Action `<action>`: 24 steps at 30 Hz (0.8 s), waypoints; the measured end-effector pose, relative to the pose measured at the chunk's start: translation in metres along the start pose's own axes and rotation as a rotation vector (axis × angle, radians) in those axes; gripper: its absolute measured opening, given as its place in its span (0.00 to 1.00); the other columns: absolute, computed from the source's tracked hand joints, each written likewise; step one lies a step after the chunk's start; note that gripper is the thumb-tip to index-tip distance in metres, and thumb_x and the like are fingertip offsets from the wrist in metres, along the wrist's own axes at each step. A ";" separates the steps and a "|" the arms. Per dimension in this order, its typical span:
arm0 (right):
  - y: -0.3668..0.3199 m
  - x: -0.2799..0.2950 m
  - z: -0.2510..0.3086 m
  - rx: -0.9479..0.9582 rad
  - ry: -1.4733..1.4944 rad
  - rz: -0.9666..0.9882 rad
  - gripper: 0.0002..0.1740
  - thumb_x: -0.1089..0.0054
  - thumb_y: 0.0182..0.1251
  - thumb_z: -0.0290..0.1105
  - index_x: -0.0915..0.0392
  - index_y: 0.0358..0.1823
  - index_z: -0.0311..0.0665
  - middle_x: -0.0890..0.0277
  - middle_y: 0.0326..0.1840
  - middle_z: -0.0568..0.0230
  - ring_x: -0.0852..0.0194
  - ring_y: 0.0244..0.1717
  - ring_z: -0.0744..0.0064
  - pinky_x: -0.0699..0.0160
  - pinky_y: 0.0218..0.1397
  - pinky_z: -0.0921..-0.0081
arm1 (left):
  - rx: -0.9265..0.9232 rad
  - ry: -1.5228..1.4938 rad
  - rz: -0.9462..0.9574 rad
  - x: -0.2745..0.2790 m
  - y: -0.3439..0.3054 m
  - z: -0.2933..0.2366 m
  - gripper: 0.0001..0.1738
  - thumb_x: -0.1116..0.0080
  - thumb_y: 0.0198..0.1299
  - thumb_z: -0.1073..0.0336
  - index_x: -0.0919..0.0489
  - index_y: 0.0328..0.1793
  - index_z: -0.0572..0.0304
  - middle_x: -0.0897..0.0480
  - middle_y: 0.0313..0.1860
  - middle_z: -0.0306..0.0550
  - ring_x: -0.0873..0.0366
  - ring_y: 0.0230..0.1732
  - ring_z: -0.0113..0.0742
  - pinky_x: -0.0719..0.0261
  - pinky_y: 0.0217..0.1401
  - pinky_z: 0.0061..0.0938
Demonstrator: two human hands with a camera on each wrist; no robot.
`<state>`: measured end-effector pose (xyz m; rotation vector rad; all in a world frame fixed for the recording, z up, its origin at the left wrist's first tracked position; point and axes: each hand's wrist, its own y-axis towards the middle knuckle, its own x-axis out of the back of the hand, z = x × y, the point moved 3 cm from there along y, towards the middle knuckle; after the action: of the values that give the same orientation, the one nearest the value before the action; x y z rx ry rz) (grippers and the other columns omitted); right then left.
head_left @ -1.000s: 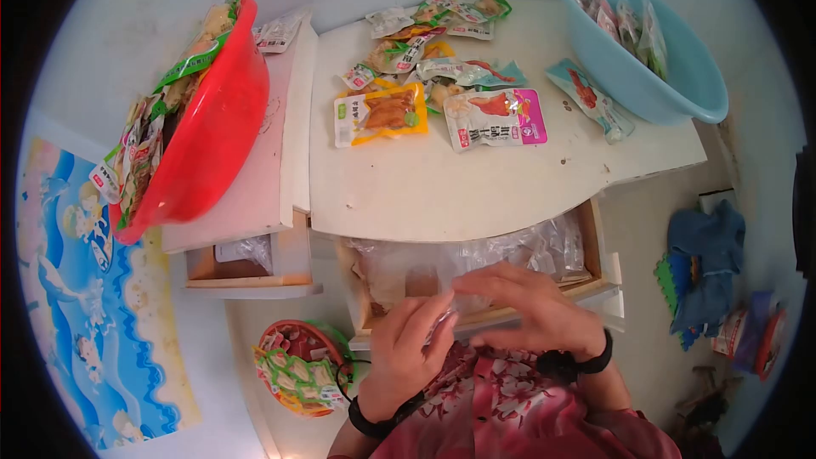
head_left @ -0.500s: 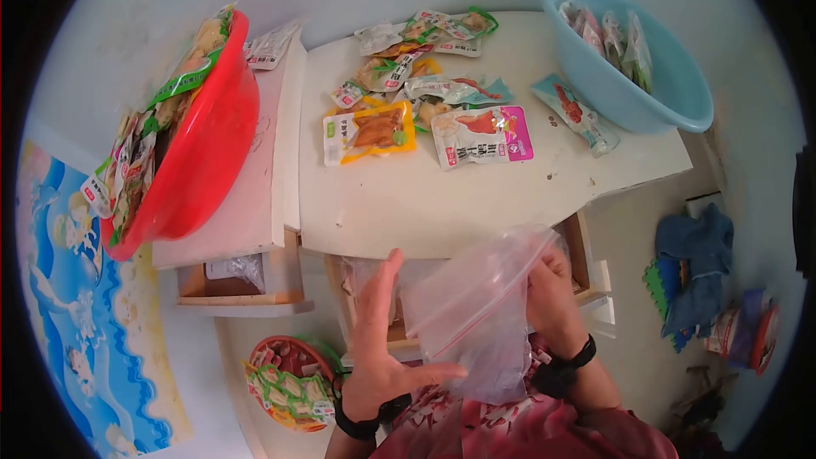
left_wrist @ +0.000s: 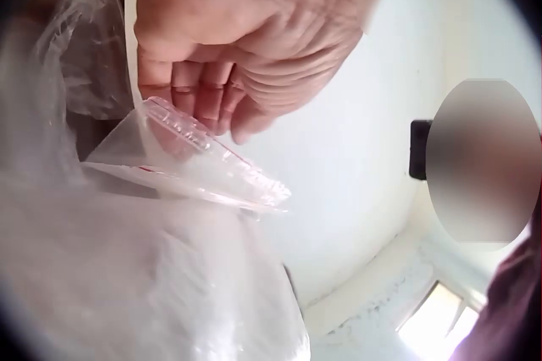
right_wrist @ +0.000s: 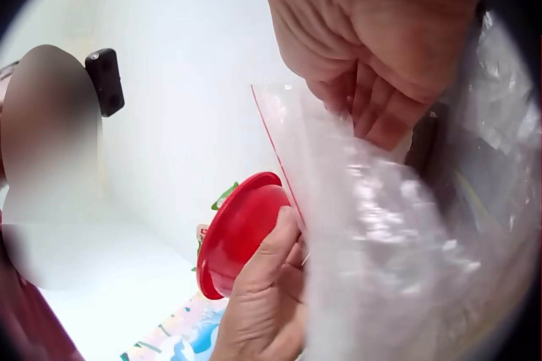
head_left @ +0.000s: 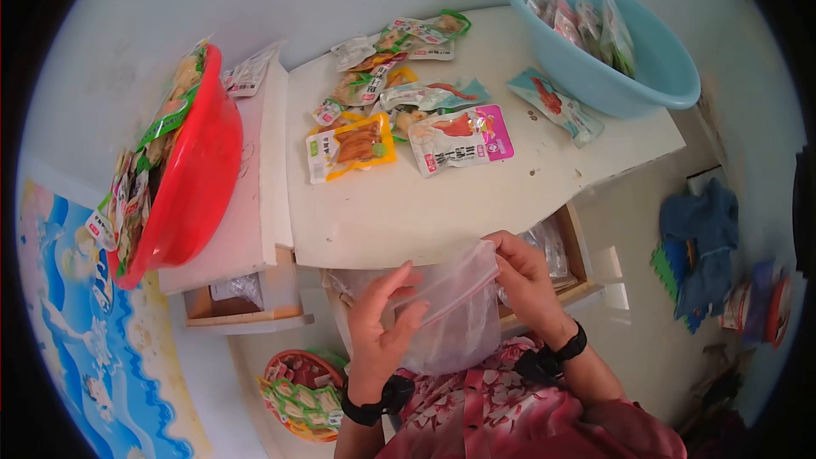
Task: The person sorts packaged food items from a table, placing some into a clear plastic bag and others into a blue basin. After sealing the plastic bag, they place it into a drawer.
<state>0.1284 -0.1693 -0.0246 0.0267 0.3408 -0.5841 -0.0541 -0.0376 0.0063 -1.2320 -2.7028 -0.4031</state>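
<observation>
A clear zip-lock bag (head_left: 459, 331) hangs in front of the person's body, over the pulled-out drawer. Its top corner is pinched between the thumb and fingers of my right hand (head_left: 531, 289). My left hand (head_left: 378, 336) is at the other end of the bag's mouth, thumb and index finger apart. In the left wrist view, the zip edge of the bag (left_wrist: 212, 251) stands parted, and the left hand's (left_wrist: 254, 31) bent fingers reach behind the film. The right wrist view shows the right fingertips at the bag's edge, partly hidden by plastic.
The white table (head_left: 399, 221) bears several food packets, among them a yellow-edged packet (head_left: 353, 149) and a pink-edged packet (head_left: 459, 140). A blue basin (head_left: 595, 76) and a red basin (head_left: 191, 187) hold packets. More plastic bags lie in the drawer (head_left: 578, 255). A basket (head_left: 302, 374) stands below.
The hands were close together over the drawer; then the right hand held up the bag while the left was spread wide. Now the left hand has come to the bag's mouth.
</observation>
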 end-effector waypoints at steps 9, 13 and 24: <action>0.003 0.003 0.026 0.221 -0.242 0.002 0.11 0.45 0.78 0.21 0.20 0.57 0.33 0.18 0.49 0.66 0.20 0.50 0.81 0.21 0.51 0.79 | -0.163 0.258 -0.163 0.003 0.003 -0.027 0.07 0.33 0.67 0.73 0.15 0.48 0.67 0.13 0.42 0.50 0.19 0.40 0.34 0.22 0.43 0.26; 0.003 0.000 0.062 0.509 -0.530 -0.250 0.16 0.41 0.71 0.16 0.20 0.59 0.32 0.16 0.55 0.54 0.15 0.54 0.68 0.16 0.49 0.74 | -0.259 0.511 -0.392 0.029 -0.002 -0.066 0.03 0.37 0.68 0.75 0.17 0.45 0.67 0.16 0.39 0.47 0.22 0.36 0.32 0.24 0.39 0.26; -0.030 -0.019 -0.012 0.588 -1.299 0.372 0.15 0.38 0.57 0.31 0.17 0.47 0.41 0.17 0.49 0.54 0.16 0.53 0.56 0.12 0.44 0.64 | -0.193 0.436 -0.801 0.051 -0.004 -0.052 0.06 0.39 0.72 0.76 0.17 0.51 0.70 0.17 0.42 0.47 0.21 0.39 0.33 0.22 0.40 0.27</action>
<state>0.0936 -0.1826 -0.0272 0.2556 -1.0852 -0.2216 -0.0897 -0.0191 0.0674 0.0071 -2.6640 -0.9057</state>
